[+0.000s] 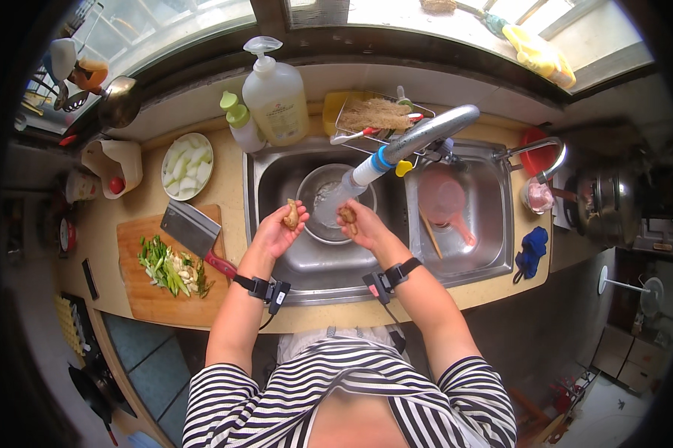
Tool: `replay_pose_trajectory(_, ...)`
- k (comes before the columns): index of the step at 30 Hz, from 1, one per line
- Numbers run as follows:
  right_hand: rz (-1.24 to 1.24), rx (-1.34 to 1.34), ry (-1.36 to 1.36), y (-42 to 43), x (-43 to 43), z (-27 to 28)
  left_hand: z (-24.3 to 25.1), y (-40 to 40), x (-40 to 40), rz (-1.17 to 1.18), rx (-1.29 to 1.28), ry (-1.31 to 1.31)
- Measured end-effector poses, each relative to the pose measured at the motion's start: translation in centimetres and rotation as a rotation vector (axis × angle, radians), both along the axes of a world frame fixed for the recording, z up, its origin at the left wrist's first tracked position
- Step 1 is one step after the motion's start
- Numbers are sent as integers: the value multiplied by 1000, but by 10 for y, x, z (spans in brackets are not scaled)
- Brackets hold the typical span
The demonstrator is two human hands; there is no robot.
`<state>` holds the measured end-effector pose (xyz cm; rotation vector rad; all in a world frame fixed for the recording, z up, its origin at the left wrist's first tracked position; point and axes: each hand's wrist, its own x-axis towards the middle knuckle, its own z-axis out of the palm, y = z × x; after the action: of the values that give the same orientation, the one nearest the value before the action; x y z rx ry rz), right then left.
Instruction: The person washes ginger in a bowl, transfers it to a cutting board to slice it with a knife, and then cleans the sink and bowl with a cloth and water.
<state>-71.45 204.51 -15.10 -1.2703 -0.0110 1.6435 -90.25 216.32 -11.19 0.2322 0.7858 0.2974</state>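
Observation:
My left hand holds a piece of ginger root, palm turned up, above the left edge of a round metal bowl. Another piece of ginger root is in my right hand, close to the running water. The water falls from the faucet into the bowl, which stands in the left basin of the steel sink. Both hands are apart from each other.
A cleaver lies on a wooden cutting board beside chopped greens and garlic. Behind the board is a plate of pale cut vegetable. The right basin holds a pink strainer and a wooden stick. A blue cloth lies farther right.

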Motion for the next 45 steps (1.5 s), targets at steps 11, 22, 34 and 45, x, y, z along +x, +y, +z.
replay_pose_trajectory(11,-286,443,599,46,-15,1,-4,-5,-1,0,-19,46)
replay_pose_trajectory(22,-82,334,85,25,-26,41,-6,-15,39,-127,61,110)
replay_pose_trajectory(34,176,515,-291,4,-23,39,7,-17,35,-299,87,162)
replay_pose_trajectory(45,12,471,-174,3,-27,42,13,-19,29,-418,73,104)
